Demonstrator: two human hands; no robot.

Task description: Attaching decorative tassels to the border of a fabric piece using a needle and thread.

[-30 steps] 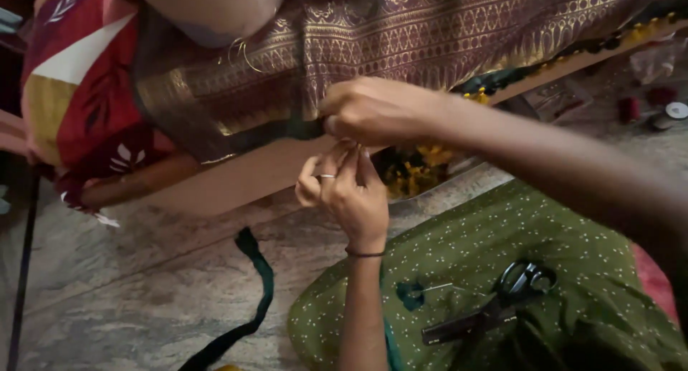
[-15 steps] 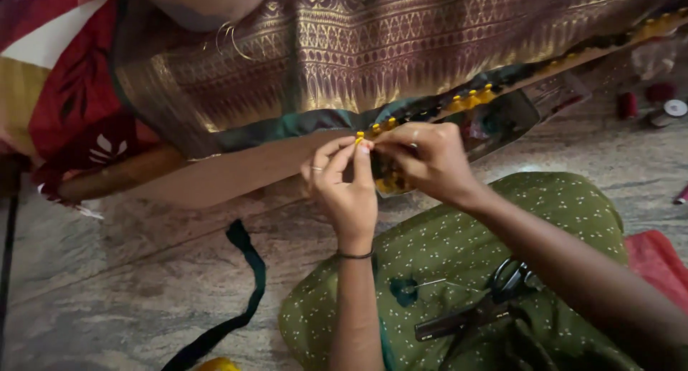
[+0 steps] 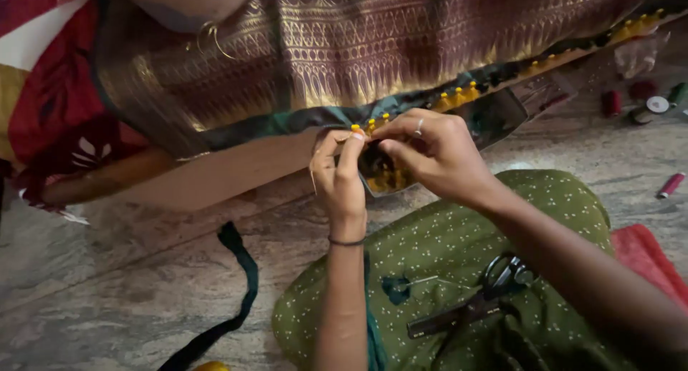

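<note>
1. Left hand (image 3: 342,172) pinched shut on sari edge (image 3: 287,124), beside yellow tassels (image 3: 369,124).
2. Right hand (image 3: 433,156) pinching same edge, touching left fingertips.
3. Scissors (image 3: 480,299) on lap, well below.
4. Open floor (image 3: 129,270) left; green strip (image 3: 236,285) there.

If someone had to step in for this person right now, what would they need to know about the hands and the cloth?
Left hand: fingertips pinched on the dark green border of the maroon and gold fabric.
Right hand: pinching the same spot from the other side, ring on one finger.
Done: small yellow tassels line the border to the right of the hands.
Left: the border to the left of the hands shows none.
Scissors lie on the green lap cloth; thread spools sit on the floor at far right.
</note>
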